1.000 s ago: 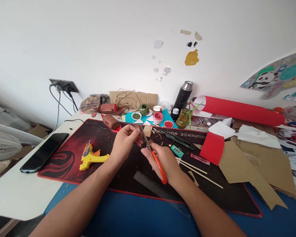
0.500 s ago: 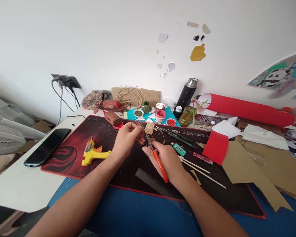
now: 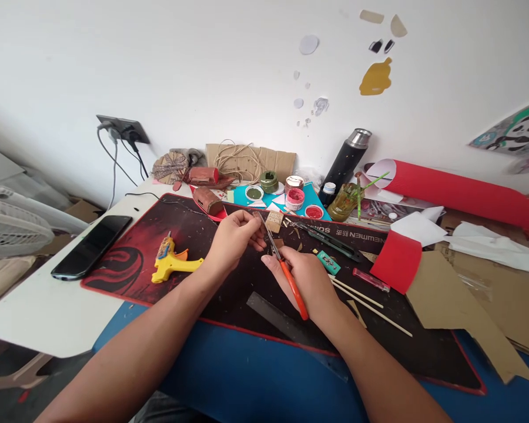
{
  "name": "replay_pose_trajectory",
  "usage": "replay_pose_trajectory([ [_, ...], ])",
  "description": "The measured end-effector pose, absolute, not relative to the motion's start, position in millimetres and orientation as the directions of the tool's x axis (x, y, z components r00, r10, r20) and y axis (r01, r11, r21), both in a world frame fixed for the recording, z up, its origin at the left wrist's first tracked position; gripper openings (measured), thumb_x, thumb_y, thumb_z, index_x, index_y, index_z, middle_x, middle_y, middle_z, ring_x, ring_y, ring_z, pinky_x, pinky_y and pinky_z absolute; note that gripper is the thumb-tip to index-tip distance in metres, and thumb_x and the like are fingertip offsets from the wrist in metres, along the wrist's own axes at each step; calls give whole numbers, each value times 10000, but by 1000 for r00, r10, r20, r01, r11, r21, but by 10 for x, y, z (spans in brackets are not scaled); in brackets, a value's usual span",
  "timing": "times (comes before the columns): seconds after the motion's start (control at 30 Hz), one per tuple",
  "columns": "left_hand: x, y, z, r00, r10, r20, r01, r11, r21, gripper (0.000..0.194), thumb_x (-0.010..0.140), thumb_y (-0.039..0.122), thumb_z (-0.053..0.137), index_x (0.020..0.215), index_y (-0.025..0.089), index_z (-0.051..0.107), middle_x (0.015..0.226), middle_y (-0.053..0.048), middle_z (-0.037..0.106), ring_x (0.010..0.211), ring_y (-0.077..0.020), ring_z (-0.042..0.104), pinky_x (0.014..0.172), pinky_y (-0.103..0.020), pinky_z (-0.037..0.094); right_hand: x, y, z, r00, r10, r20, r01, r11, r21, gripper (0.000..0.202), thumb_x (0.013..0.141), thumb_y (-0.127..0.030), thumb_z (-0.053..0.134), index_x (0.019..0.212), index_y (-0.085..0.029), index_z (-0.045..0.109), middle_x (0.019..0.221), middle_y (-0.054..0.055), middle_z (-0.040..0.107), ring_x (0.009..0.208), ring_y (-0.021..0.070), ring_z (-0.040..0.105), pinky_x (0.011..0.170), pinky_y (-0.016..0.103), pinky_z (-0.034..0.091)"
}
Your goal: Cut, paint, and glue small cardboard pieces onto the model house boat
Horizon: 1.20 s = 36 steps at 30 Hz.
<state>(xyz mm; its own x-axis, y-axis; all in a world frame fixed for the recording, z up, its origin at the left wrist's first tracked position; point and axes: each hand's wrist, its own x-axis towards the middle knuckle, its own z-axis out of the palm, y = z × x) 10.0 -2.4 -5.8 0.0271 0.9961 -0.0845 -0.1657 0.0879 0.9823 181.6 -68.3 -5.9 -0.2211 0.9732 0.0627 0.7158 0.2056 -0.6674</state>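
My right hand (image 3: 306,276) is closed on orange-handled scissors (image 3: 293,289), whose blades point up and left towards my other hand. Thumb and fingertips of my left hand (image 3: 235,241) pinch together beside the blade tips; what they hold is too small to make out. Both hands are above the dark mat (image 3: 229,299). Just beyond them lies a small piece of printed cardboard (image 3: 274,222). To the left of my left hand is a yellow glue gun (image 3: 176,263). A clear ruler (image 3: 273,317) lies in front of the hands.
Paint pots (image 3: 295,198) and a black flask (image 3: 347,155) stand at the back. A green cutter (image 3: 332,242), wooden sticks (image 3: 374,305), red card (image 3: 397,262) and cardboard (image 3: 441,294) lie right. A phone (image 3: 92,247) lies left.
The camera view has shifted, so the wall and table things appear farther right and mostly higher. The hands and scissors keep nearly the same pose.
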Motion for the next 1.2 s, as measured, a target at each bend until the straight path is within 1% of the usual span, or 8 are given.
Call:
replay_pose_trajectory([
  [0.13,104,-8,-80,30,994,-107,-164,111,980,288,803,333,807,720,193,570,601,-13,683,451,-141,653,428,-218,488,1823,-675,-64,-223,974,38,733,193,-653,425,1059,-593,551,795,-260,557,660,35,684,570,222,596,596,324,300],
  [0.23,113,0,-104,32,993,-113,-163,117,980,281,825,323,804,737,190,573,611,-15,688,461,-143,664,438,-220,499,1823,-665,-63,-221,975,27,736,185,-651,438,1060,-597,546,780,-261,531,650,30,669,561,215,568,591,324,288],
  [0.33,130,-1,-121,26,992,-120,-168,122,978,249,850,290,771,742,186,572,617,-16,693,458,-140,666,438,-217,503,1816,-663,-56,-213,977,13,740,170,-650,465,1052,-605,547,745,-260,488,620,23,633,525,196,510,581,325,276],
  [0.47,146,-9,-120,14,992,-124,-170,124,978,225,863,261,745,745,182,571,618,-13,693,455,-138,669,435,-210,507,1799,-668,-48,-196,981,4,754,154,-638,495,1044,-578,564,703,-263,393,573,-3,556,498,173,434,571,320,265],
  [0.63,157,-11,-104,4,990,-143,-186,141,972,218,855,241,741,731,178,572,609,-8,687,453,-134,668,426,-198,501,1777,-662,-60,-173,985,-16,756,123,-643,498,1031,-542,594,693,-263,358,551,-29,474,501,160,362,569,309,258],
  [0.77,168,-15,-95,19,991,-133,-239,134,962,230,845,275,753,724,174,586,613,-6,681,456,-129,662,431,-201,508,1780,-654,-81,-169,986,6,711,126,-692,504,1026,-568,576,688,-260,366,560,-29,465,521,159,348,567,303,268],
  [0.97,170,-18,-112,42,993,-108,-313,116,943,276,770,304,828,726,176,588,651,-2,683,498,-120,663,472,-213,553,1800,-645,-106,-181,983,13,627,125,-769,549,1005,-651,570,668,-254,394,562,-28,454,532,156,360,555,295,278],
  [1.2,161,-3,-141,50,994,-102,-338,113,934,326,732,337,876,725,174,593,639,9,664,507,-116,654,465,-203,541,1804,-627,-160,-177,984,32,614,135,-778,534,997,-646,580,677,-250,423,570,-24,470,544,158,369,561,293,278],
])
